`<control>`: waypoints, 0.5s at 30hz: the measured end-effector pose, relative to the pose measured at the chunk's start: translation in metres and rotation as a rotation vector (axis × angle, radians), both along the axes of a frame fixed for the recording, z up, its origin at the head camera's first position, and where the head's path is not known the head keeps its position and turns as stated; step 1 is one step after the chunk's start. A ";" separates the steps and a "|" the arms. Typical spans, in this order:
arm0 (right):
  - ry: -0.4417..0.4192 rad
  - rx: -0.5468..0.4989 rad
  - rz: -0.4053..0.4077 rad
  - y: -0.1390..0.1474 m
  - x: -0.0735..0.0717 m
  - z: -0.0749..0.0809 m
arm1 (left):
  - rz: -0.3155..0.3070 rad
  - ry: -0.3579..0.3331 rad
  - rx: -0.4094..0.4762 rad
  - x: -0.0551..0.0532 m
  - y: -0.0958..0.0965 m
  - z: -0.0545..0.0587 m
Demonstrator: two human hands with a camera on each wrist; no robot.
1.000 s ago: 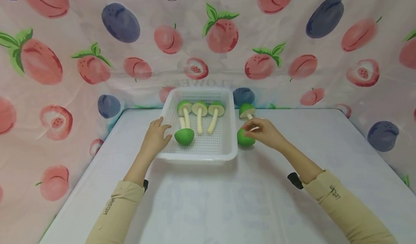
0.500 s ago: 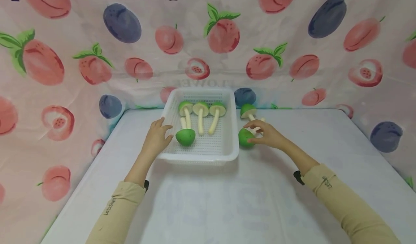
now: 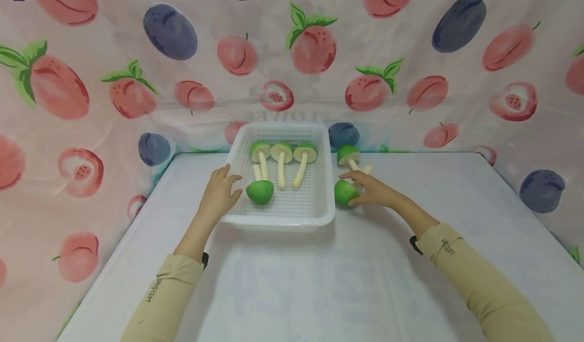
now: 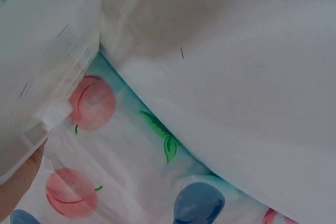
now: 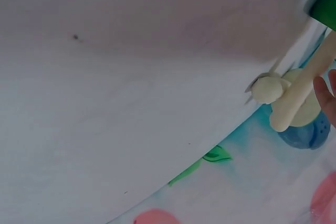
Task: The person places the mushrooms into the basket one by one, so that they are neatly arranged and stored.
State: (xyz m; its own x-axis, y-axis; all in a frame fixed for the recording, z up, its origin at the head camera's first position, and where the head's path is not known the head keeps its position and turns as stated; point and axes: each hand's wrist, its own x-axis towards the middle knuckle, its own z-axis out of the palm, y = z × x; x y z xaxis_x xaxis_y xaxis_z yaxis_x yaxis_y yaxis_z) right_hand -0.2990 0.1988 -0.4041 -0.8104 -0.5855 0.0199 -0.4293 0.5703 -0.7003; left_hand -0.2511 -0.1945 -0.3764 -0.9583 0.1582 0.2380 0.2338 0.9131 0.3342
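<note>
My left hand [image 3: 218, 195] holds the left rim of a white plastic basket [image 3: 324, 218], fingers over its edge; a finger [image 4: 23, 182] shows under the rim in the left wrist view. Several toy mushrooms with green caps and pale stems lie inside, including one mushroom [image 3: 260, 192] with its cap toward me. Right of the basket lies another green-capped mushroom [image 3: 345, 194]. My right hand [image 3: 374, 190] is spread around it, thumb by the cap's near edge and fingers beyond. In the right wrist view, fingertips are close beside its stem [image 5: 302, 90]; firm contact cannot be told.
A further mushroom [image 3: 348, 155] lies behind the right hand, near the table's back edge. The white-covered table [image 3: 292, 281] meets a fruit-print cloth [image 3: 301, 88] behind and at the sides.
My right hand has shifted slightly, its thumb and fingers spreading farther apart around the near mushroom. The left hand, the basket and the mushrooms look the same.
</note>
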 end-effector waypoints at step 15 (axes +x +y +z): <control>0.215 0.203 0.059 -0.015 -0.006 -0.002 | -0.006 0.004 0.001 0.000 -0.001 0.000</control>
State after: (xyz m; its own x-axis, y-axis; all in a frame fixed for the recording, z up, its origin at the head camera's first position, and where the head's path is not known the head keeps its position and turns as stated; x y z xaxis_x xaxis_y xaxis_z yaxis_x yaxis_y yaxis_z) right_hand -0.3052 0.1837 -0.4060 -0.7646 -0.6412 0.0648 -0.5919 0.6589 -0.4643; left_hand -0.2513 -0.1954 -0.3768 -0.9563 0.1640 0.2422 0.2409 0.9113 0.3338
